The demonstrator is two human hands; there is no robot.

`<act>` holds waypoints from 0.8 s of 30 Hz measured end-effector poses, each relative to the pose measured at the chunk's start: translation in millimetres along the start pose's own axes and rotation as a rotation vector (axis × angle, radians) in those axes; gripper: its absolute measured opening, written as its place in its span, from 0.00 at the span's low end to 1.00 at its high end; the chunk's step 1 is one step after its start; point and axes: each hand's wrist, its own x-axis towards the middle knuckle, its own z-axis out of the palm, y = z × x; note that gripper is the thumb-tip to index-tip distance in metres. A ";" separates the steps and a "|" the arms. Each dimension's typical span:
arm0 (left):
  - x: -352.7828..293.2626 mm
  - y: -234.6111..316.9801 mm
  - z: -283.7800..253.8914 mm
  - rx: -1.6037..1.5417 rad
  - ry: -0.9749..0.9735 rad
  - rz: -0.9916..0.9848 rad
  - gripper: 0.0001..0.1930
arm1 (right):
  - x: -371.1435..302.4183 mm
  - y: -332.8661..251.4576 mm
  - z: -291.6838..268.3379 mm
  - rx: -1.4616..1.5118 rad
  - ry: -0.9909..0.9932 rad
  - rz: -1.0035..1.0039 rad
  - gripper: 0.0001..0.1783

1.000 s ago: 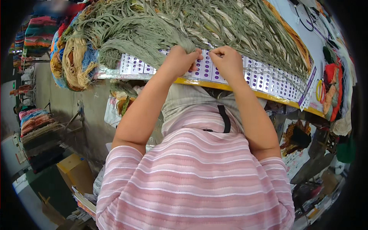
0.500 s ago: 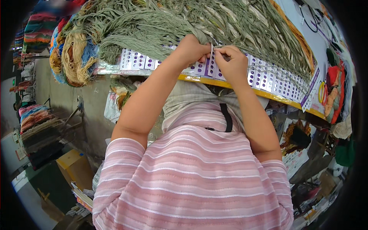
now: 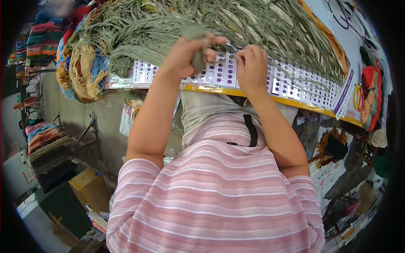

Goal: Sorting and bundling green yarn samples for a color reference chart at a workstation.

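Observation:
Blurred grey-green thread (image 3: pixel 195 31) bunches above and below my left hand (image 3: pixel 179 57), running through its loosely curled fingers. That hand's index finger points to the right, and the thumb side is smeared by motion. To its right, my right hand (image 3: pixel 253 69) is closed in a pinch, thumb against fingertips. A thin strand seems to stretch from the pinch toward my left hand. Both hands are over white cards with purple dots (image 3: pixel 219 72), laid along the table's near edge. Beyond them spreads a thick layer of grey-green thread skeins (image 3: pixel 147 29).
Yellow edging (image 3: pixel 211 89) runs along the table front. Coloured skeins (image 3: pixel 86 63) hang at its left end. At the right lie yellow-handled scissors (image 3: pixel 357 96) beside red and orange yarn (image 3: pixel 370 92). A cardboard box (image 3: pixel 88 185) stands on the floor at lower left.
My left hand has moved left, away from my right hand, lifting a bunch of thread, and its fingers have loosened. My right hand stays nearly in place. The pale strip between the hands no longer shows.

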 end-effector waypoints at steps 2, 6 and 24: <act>9.7 -15.6 9.9 0.255 -0.039 -0.026 0.06 | -0.3 3.2 -0.3 0.126 0.118 0.022 0.06; 15.7 -29.4 30.2 0.660 -0.018 -0.100 0.06 | -0.4 7.2 -3.9 0.200 0.160 -0.048 0.08; 72.5 190.6 -88.2 0.180 0.107 0.270 0.08 | 2.0 -2.3 -1.5 0.064 -0.157 0.126 0.19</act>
